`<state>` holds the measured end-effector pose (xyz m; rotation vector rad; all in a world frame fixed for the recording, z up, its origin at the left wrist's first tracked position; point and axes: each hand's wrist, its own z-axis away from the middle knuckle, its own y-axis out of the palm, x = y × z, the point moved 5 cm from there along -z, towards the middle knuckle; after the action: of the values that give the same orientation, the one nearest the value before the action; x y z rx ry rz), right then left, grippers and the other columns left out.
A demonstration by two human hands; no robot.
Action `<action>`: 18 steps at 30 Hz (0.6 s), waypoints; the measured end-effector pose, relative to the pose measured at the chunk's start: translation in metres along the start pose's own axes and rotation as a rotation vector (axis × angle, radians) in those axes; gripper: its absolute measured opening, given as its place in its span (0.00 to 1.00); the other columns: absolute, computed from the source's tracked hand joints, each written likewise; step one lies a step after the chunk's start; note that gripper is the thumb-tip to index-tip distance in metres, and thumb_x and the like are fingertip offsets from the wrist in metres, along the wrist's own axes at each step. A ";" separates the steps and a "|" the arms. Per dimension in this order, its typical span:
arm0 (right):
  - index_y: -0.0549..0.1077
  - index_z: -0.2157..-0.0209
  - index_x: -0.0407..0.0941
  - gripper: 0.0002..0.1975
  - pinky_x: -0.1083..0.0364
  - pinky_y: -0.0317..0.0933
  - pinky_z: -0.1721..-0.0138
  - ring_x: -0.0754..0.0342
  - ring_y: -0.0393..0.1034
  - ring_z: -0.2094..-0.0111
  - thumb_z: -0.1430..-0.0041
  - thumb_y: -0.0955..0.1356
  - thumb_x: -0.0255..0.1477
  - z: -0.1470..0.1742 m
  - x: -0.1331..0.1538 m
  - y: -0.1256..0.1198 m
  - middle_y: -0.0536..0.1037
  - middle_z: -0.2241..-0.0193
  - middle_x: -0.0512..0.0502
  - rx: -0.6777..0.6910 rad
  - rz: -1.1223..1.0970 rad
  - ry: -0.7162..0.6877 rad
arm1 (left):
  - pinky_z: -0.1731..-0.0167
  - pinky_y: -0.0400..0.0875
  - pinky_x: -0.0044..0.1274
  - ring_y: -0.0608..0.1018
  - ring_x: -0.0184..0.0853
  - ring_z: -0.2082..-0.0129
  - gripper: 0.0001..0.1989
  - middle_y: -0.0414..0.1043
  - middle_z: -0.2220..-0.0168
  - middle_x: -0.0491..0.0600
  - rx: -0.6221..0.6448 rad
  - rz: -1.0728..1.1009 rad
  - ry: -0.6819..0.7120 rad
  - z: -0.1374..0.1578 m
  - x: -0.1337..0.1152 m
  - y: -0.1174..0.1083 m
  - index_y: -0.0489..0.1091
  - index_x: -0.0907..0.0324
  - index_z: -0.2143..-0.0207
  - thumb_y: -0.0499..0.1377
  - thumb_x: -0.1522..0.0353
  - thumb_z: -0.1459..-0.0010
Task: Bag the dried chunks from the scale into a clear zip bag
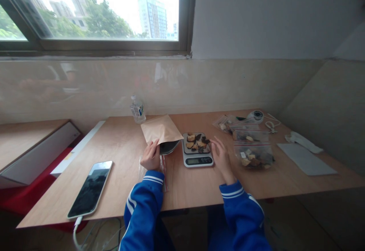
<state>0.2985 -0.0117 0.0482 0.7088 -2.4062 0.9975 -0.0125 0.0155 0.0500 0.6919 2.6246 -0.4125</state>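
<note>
Weighing seemed underway, next needing care. Left of the scale [205, 161], left hand [151, 156] pinched bag [161, 127]; right hand [221, 158], opposite, showed unclear grip

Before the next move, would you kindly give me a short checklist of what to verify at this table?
1. Left hand has hold of the brown pouch at its near edge: ok.
2. Pouch is open: a dark opening shows under that edge: ok.
3. Dried pieces lie on the scale's plate: ok.
4. Right hand is free of the pieces: cannot tell; its fingertips are at the plate's right side, by a dark piece.
5. Reading on the display is legible: cannot tell; the digits are too small.
6. Bottle stands upright and capped behind the pouch: ok.
</note>
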 end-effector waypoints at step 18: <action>0.72 0.57 0.44 0.20 0.44 0.58 0.49 0.48 0.65 0.54 0.35 0.54 0.37 0.008 -0.030 0.007 0.74 0.59 0.39 -0.075 -0.010 0.110 | 0.57 0.72 0.23 0.79 0.35 0.58 0.10 0.79 0.63 0.46 0.017 0.011 -0.026 0.001 0.001 -0.001 0.76 0.53 0.59 0.57 0.70 0.42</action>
<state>0.3158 -0.0043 0.0226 0.6225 -2.3290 0.9127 -0.0138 0.0153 0.0488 0.7008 2.5950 -0.4376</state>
